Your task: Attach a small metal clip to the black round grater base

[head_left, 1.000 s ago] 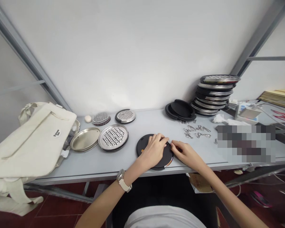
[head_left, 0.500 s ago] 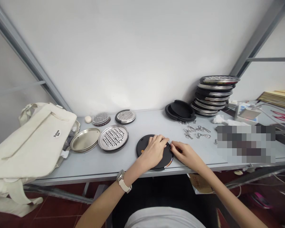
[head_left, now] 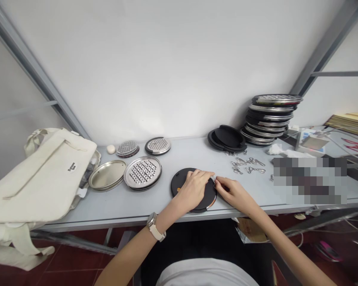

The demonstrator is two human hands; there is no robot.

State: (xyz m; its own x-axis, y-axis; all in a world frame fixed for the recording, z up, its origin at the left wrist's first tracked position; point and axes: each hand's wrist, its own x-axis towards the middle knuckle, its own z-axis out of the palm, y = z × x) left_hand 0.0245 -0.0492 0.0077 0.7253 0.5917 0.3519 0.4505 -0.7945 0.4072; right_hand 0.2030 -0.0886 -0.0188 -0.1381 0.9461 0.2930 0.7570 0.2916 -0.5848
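My left hand (head_left: pixel 193 188) lies over a round black disc-shaped piece (head_left: pixel 179 180) on the table, its fingers reaching toward the right rim. The disc has a small slot, an orange mark and a shiny strip along its lower right edge. Against that right rim, my right hand (head_left: pixel 228 188) is closed in a pinch, thumb and index together. A small silvery bit shows at its fingertips, too small to name. Behind and to the right lie several small metal clips (head_left: pixel 250 162).
Round metal graters (head_left: pixel 142 172) and plain metal discs (head_left: pixel 107 174) lie left, beside a cream bag (head_left: pixel 41 178). Black round covers (head_left: pixel 226 138) and a tall stack of graters (head_left: pixel 268 119) stand back right. A blurred patch hides the right side.
The index finger of my left hand has straightened toward the disc's right rim. My right hand keeps its pinch in nearly the same place.
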